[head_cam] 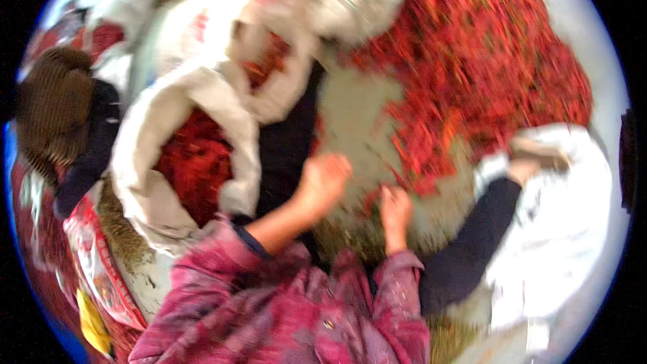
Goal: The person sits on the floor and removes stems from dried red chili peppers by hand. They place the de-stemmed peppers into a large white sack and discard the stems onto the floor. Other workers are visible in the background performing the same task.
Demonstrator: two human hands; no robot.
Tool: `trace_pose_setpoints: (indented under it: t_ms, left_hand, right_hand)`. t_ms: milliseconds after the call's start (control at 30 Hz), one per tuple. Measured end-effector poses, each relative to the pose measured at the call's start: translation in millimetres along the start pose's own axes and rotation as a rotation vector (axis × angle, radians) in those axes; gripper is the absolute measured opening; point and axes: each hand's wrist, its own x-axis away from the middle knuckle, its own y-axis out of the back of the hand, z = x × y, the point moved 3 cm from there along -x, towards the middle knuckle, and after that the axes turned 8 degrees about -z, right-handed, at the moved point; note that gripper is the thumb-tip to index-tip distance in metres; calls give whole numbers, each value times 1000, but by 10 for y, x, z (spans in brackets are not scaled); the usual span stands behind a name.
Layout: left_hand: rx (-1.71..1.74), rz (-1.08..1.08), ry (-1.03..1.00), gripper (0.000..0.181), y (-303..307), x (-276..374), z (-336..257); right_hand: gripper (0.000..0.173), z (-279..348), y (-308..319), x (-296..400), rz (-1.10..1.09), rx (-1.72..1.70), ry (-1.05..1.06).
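My left hand (326,179) is curled into a loose fist above the floor between my legs, and motion blur hides whether anything is in it. Just right of it, my right hand (397,210) has its fingertips drawn together. Loose red chilli peppers (427,184) lie just beyond those fingertips; whether one is pinched there is too blurred to say. A large heap of red chillies (485,55) spreads over the floor at the upper right. On my left stands an open white woven sack (245,134) with dark red chillies (197,156) inside.
Behind that sack is a second white sack (293,86), also holding chillies. A bulging sack (364,0) borders the heap. White sacking (556,242) lies by my right leg (470,247). At the far left a person (60,111) bends near a red-and-white bag (101,268).
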Motion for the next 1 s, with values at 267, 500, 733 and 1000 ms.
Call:
trace_pose_setpoints:
  t_ms: [267,500,733,1000]
  left_hand:
    - [-32,298,317,29,-199,542,376]
    - [-86,335,-46,29,-654,561,530]
    - [-44,566,249,31,-1005,805,973]
    - [-114,381,9,30,-910,706,1063]
  right_hand:
    - [17,-934,-339,-121,-158,-149,-396]
    - [15,-226,239,329,109,-416,-776]
    - [22,-246,298,597,269,-118,-436]
    - [15,-169,208,552,364,-613,-768]
